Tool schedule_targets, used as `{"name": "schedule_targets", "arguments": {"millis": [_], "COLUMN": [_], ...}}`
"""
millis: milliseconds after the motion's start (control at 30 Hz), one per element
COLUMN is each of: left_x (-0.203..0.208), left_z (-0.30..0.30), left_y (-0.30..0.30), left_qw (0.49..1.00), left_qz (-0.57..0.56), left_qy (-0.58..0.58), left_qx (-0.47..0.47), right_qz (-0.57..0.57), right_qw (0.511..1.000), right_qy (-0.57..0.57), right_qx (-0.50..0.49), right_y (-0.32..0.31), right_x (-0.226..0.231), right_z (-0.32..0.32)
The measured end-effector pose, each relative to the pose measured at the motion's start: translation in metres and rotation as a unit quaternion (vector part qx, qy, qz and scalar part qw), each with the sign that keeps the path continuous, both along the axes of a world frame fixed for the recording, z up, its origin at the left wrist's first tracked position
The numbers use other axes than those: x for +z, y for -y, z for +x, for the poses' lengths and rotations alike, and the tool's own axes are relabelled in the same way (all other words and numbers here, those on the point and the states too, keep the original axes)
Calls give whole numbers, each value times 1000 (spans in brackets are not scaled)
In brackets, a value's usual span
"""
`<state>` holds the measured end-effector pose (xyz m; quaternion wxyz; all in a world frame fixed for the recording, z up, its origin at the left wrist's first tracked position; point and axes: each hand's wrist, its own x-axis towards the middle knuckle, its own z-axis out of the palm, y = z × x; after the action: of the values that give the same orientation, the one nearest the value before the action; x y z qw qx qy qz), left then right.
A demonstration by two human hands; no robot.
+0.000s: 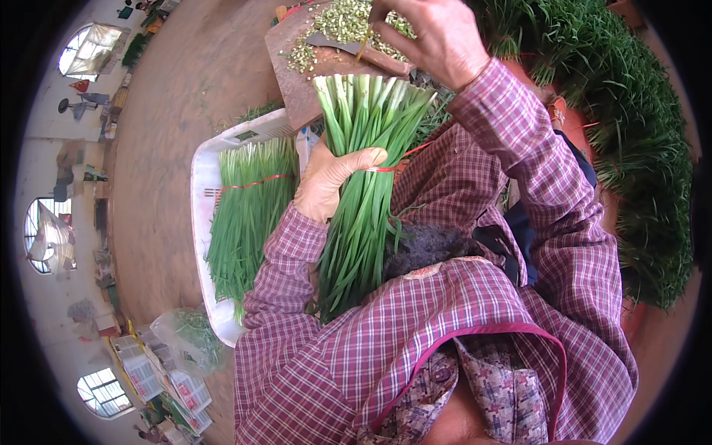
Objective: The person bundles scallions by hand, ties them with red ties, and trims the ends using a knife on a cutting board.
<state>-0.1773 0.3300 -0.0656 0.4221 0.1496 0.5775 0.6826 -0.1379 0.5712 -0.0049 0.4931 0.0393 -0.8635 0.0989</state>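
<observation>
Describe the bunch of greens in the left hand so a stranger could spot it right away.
Start at the white crate on the brown floor; just right of it, the left hand grips an upright bunch of chives. Unlike the bundles lying in the crate, it stands with pale cut ends up, near the chopping board.

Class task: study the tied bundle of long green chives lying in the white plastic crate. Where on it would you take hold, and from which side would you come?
Grip the bundle of long green chives around its middle at the red band, probably from above, through the open top of the white plastic crate. The band cinches the stalks there; the loose leaf tips would likely splay or tear.
</observation>
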Motion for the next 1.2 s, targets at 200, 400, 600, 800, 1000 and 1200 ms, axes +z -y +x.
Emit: {"name": "schedule_targets", "arguments": {"millis": [200, 400, 600, 800, 1000, 1200], "left_x": [58, 120, 26, -34, -11, -8], "left_z": [-43, -123, -199, -229, -177, -170], "left_y": [25, 28, -4, -9, -54, -65], "left_qw": [1000, 957, 756, 843, 731, 665], "left_qz": [-7, -100, -298, -288, -400, -503], "left_qy": [-22, -271, -582, -449, -550, -549], "left_qx": [12, 8, -26, -71, -49, -58], "right_qz": [-2, -41, -125, -82, -215, -271], "right_qw": [922, 905, 864, 905, 906, 942], "right_qy": [358, 402, 476, 406, 364, 193], "right_qx": [-148, -137, -102, -95, -21, 50], "right_y": [-94, -67, -24, -18, -30, 3], "right_x": [-77, -85, -113, -131, -109, -96], "right_z": [4, -16, -86, -107, -74, -15]}}
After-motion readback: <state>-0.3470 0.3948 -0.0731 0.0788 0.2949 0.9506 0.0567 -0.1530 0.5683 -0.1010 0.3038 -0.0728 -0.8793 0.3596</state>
